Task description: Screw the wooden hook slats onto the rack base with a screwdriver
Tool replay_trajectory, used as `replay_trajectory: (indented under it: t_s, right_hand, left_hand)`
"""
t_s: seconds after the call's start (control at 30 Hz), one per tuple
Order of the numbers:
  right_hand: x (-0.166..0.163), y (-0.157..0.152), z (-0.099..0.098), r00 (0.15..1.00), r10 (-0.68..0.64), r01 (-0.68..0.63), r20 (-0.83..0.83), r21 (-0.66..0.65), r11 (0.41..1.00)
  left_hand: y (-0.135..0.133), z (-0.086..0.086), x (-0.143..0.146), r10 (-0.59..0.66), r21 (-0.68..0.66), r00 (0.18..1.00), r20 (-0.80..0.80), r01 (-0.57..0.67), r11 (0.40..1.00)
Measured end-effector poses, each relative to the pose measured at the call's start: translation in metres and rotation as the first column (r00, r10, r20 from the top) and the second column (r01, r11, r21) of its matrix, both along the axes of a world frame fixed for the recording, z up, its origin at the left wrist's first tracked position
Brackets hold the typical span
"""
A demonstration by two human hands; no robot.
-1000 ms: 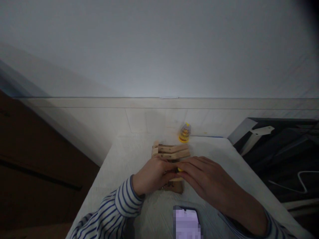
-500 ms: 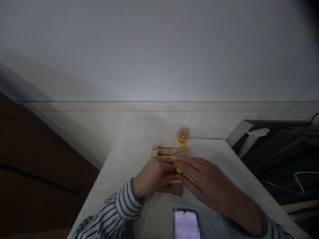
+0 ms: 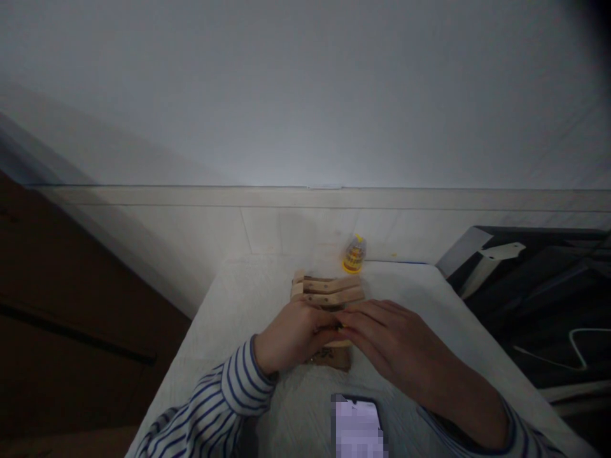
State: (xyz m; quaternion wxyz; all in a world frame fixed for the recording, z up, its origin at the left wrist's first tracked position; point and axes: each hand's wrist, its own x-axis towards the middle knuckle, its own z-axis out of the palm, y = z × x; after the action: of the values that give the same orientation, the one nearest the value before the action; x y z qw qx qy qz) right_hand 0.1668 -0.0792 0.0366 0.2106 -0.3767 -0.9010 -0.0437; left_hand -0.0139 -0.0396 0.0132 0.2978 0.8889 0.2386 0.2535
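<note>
A slatted wooden piece lies on the white table, its near part under both hands. My left hand is curled on its left side, gripping it. My right hand lies over the right side with fingers pressed together around a small yellow-tipped tool, which is almost hidden now. The fingertips of the two hands meet above the wood. A brown part of the wooden piece shows below the hands.
A small yellow and clear container stands at the table's far edge by the wall. A phone lies near the front edge. To the right, dark furniture with a white bracket and a cable.
The yellow tip between my fingers, visible earlier, is now nearly covered by my right fingers. The hands stay in place on the wood; the view shifted slightly.
</note>
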Motion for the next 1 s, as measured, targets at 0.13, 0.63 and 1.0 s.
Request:
replay_trajectory:
  t_s: [0.13,0.63,1.0]
  right_hand:
    - [0.0000,0.0006,-0.0006,1.000,-0.009,0.009,-0.002,-0.036,0.999]
    - [-0.0020,0.0024,-0.0024,1.000,-0.014,0.014,-0.027,-0.008,1.000]
    - [0.0025,-0.0001,-0.0001,0.999,0.014,-0.015,-0.029,-0.050,0.999]
  left_hand:
    - [-0.0001,0.0003,-0.0006,-0.010,-0.004,1.000,-0.015,0.010,1.000]
    - [-0.0022,-0.0012,-0.0004,0.097,0.007,0.993,-0.071,-0.097,0.995]
    - [-0.0024,0.0004,-0.0006,0.050,0.010,0.998,-0.034,-0.049,0.999]
